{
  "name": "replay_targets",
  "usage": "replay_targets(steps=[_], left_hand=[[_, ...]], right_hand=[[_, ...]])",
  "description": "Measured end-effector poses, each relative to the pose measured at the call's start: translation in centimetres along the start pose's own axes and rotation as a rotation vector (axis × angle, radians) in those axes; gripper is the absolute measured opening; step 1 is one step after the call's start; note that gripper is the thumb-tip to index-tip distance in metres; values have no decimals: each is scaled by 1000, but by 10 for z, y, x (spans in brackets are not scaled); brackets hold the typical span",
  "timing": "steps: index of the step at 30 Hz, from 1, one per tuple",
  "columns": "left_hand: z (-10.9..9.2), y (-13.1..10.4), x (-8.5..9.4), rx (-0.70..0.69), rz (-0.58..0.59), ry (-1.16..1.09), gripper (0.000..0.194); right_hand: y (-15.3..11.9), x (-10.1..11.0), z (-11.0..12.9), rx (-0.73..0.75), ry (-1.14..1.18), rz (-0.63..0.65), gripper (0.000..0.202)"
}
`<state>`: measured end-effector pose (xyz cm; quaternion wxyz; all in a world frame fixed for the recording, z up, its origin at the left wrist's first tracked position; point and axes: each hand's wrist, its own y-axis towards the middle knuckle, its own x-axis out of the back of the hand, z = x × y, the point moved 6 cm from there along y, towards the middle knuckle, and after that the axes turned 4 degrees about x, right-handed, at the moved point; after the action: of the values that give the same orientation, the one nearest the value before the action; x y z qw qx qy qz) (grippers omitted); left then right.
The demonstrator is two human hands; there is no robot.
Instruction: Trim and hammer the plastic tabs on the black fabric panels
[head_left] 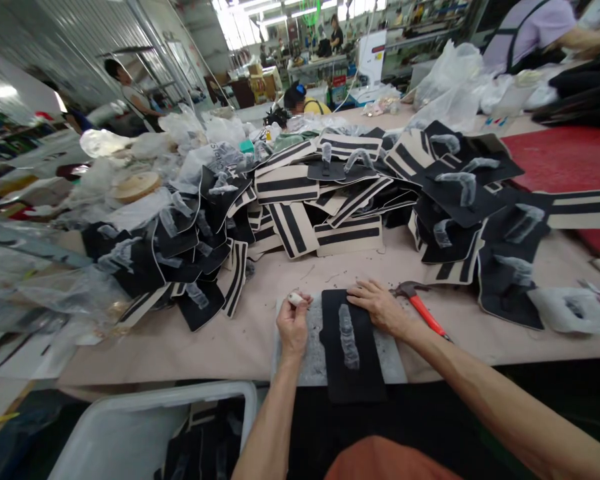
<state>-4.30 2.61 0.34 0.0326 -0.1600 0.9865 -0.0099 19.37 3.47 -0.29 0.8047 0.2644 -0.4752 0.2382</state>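
Closest of all is the rust-coloured cloth (380, 460) at your own front, with your forearms reaching past it to the bench (220, 357). The black panel (369, 350) lies right before you on a pale grey slab (310, 368), its near end jutting past the slab; the slab probably gives it a firm, flat bed. Its plastic-wrapped strip (349, 340) faces up, likely so nothing bulky lifts the panel from underneath.

Your right hand (379, 305) is spread, its fingers laid flat across the panel's far right corner, which seems meant to keep it from sliding. Your left hand (293, 328) is curled upright at the slab's left side, apart from the panel. A small white thing (295, 299) shows at its fingertips; I cannot tell whether you pinch it or it is wrapped around a finger.

The hammer (427, 312) lies just beyond your right wrist, handle angled towards you, presumably for an easy grab. More panels (295, 230) are heaped beyond, leaving working room before you, and the bin (123, 440) sits low at your left, within reach.
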Motion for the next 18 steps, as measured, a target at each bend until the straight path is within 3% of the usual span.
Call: replay_targets(steps=[3, 5, 10, 12, 14, 18], left_hand=[[-2, -4, -21, 14, 100, -24, 37], [1, -6, -31, 38, 126, -1, 34], [15, -7, -29, 86, 55, 49, 33], [18, -7, -28, 90, 52, 53, 33], [19, -7, -27, 98, 58, 68, 34], [19, -4, -26, 129, 60, 59, 36]], right_hand=[[17, 6, 2, -23, -47, 44, 75], [20, 13, 6, -67, -79, 3, 79], [-1, 40, 33, -419, 116, -332, 46], [-5, 36, 54, -491, 249, -338, 55], [-1, 25, 75, -460, 287, -271, 65], [5, 2, 87, -404, 188, -273, 39]])
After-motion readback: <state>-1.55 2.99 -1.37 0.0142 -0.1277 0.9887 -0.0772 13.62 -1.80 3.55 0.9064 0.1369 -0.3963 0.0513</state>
